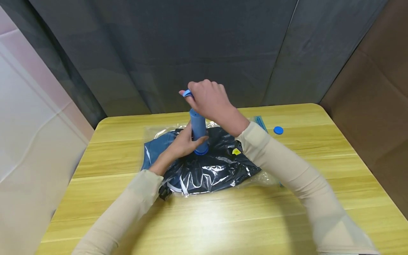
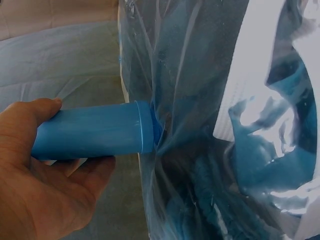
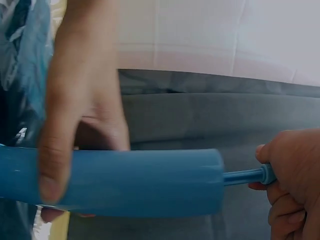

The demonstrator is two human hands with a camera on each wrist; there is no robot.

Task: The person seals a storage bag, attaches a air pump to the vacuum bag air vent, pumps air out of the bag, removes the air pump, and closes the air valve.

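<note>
My left hand (image 1: 181,143) wraps the pump (image 1: 198,129) upright on the bag (image 1: 210,166) to steady it, while my right hand (image 1: 208,97) clasps its handle (image 1: 187,93) to work it.

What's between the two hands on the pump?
In the right wrist view, the pump's bare blue barrel and thin rod lie between the left hand and right hand.

A blue pump tube (image 3: 130,182) lay across the picture. The left hand (image 3: 82,105) wrapped round it, with one of its fingers (image 3: 52,160) over the front. The right hand (image 3: 292,182) gripped the thin blue pump handle (image 3: 247,176) sticking out. A gray curtain (image 3: 225,117) hung behind.
</note>
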